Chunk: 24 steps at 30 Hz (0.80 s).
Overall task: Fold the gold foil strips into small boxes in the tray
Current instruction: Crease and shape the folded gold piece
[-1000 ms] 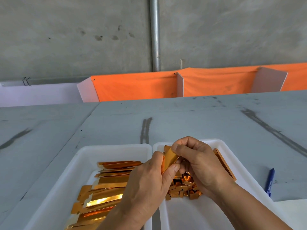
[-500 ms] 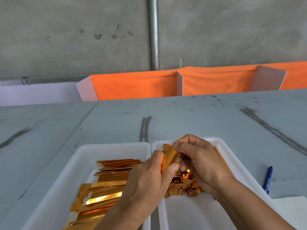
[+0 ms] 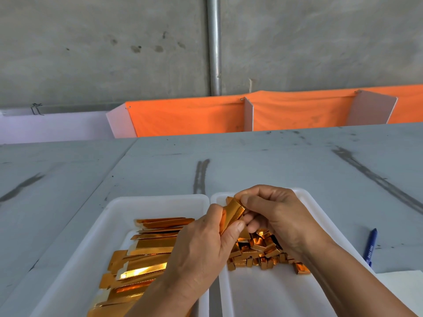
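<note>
Both hands hold one partly folded gold foil strip (image 3: pixel 234 212) above the seam between two white trays. My left hand (image 3: pixel 203 250) pinches its lower end between thumb and fingers. My right hand (image 3: pixel 272 213) curls its fingers over the strip's upper end. The left tray (image 3: pixel 96 243) holds a stack of flat gold strips (image 3: pixel 146 250). In the right tray (image 3: pixel 320 216) lies a heap of small folded gold boxes (image 3: pixel 258 252), partly hidden under my right hand and wrist.
A blue pen (image 3: pixel 370 245) lies on the grey table (image 3: pixel 251 161) to the right of the trays, above a white sheet (image 3: pixel 402 284). Orange cloth panels (image 3: pixel 297 110) with white dividers stand along the table's far edge, before a concrete wall.
The hands and the strip have stayed over the tray seam, the fingers shifting slightly on the strip. A long gold strip seen beside my right hand a second ago is out of sight now.
</note>
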Tool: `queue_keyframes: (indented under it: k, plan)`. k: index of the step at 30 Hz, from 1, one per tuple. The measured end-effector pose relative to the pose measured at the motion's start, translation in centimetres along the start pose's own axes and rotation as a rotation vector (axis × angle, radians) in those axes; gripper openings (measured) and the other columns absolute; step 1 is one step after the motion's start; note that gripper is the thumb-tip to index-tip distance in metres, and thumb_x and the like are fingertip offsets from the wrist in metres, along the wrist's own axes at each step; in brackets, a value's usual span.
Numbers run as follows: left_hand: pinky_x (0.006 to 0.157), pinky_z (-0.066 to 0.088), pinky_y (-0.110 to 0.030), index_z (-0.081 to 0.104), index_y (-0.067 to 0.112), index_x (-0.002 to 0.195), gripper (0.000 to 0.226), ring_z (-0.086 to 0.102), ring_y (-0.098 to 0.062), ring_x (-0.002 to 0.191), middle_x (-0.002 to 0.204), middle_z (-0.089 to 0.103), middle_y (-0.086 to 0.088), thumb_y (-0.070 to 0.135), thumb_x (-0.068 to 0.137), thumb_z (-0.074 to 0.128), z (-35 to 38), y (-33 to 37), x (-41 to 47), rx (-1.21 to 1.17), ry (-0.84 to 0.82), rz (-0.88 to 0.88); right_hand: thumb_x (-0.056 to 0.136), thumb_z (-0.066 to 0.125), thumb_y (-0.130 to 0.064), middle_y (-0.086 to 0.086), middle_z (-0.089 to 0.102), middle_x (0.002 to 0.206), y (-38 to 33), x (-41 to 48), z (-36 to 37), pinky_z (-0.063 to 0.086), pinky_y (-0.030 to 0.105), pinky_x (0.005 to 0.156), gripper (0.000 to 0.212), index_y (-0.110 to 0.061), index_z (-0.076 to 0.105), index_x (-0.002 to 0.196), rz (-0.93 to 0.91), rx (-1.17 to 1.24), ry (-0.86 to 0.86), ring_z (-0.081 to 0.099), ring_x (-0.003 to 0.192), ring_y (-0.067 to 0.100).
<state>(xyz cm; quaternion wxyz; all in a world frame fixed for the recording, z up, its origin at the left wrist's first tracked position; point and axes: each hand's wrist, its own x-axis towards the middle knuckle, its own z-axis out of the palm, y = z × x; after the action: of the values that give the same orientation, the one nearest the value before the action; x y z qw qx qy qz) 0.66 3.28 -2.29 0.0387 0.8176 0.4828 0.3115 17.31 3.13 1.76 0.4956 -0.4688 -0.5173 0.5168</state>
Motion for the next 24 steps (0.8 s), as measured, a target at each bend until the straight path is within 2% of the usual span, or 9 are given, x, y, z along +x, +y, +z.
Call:
queue_keyframes:
  k: [8, 13, 17, 20, 24]
  plan:
    - [0.053, 0.037, -0.005, 0.025, 0.037, 0.092, 0.043, 0.047, 0.001, 0.050, 0.061, 0.039, 0.017, 0.075, 0.079, 0.008, 0.0, 0.0, 0.0, 0.004, 0.006, 0.016, 0.092, 0.066, -0.017, 0.011, 0.073, 0.067, 0.0, 0.0, 0.0, 0.054, 0.019, 0.054, 0.016, -0.021, 0.079, 0.082, -0.038, -0.028, 0.038, 0.066, 0.050, 0.016]
    - [0.051, 0.038, -0.007, 0.024, 0.038, 0.091, 0.042, 0.047, 0.000, 0.050, 0.062, 0.040, 0.016, 0.074, 0.079, 0.006, 0.1, 0.0, 0.0, 0.038, 0.002, -0.017, 0.086, 0.071, -0.027, 0.008, 0.074, 0.071, 0.3, 0.0, 0.2, 0.057, 0.021, 0.061, 0.008, -0.025, 0.078, 0.082, -0.062, -0.081, 0.044, 0.070, 0.059, 0.018]
    - [0.047, 0.037, -0.009, 0.026, 0.036, 0.093, 0.046, 0.047, -0.001, 0.049, 0.061, 0.041, 0.015, 0.073, 0.077, 0.005, -0.1, 0.2, 0.2, 0.057, -0.008, -0.039, 0.083, 0.068, -0.037, 0.006, 0.075, 0.073, 0.3, -0.3, 0.3, 0.057, 0.022, 0.067, 0.016, -0.025, 0.079, 0.082, -0.080, -0.092, 0.035, 0.072, 0.064, 0.018]
    - [0.044, 0.035, -0.011, 0.030, 0.034, 0.096, 0.050, 0.048, -0.003, 0.051, 0.064, 0.044, 0.013, 0.073, 0.076, 0.006, -0.3, 0.1, 0.3, 0.069, -0.018, -0.088, 0.093, 0.065, -0.026, 0.003, 0.076, 0.081, 0.6, -0.5, 0.8, 0.058, 0.021, 0.071, 0.016, -0.024, 0.080, 0.090, -0.116, -0.130, 0.030, 0.072, 0.070, 0.018]
    - [0.042, 0.031, -0.012, 0.031, 0.032, 0.096, 0.045, 0.050, -0.004, 0.052, 0.065, 0.046, 0.011, 0.069, 0.079, 0.012, -0.4, 0.0, 0.3, 0.074, -0.022, -0.141, 0.092, 0.066, -0.014, 0.001, 0.075, 0.083, 1.0, -0.4, 1.3, 0.054, 0.017, 0.068, 0.018, -0.021, 0.078, 0.103, -0.115, -0.134, 0.055, 0.069, 0.067, 0.014]
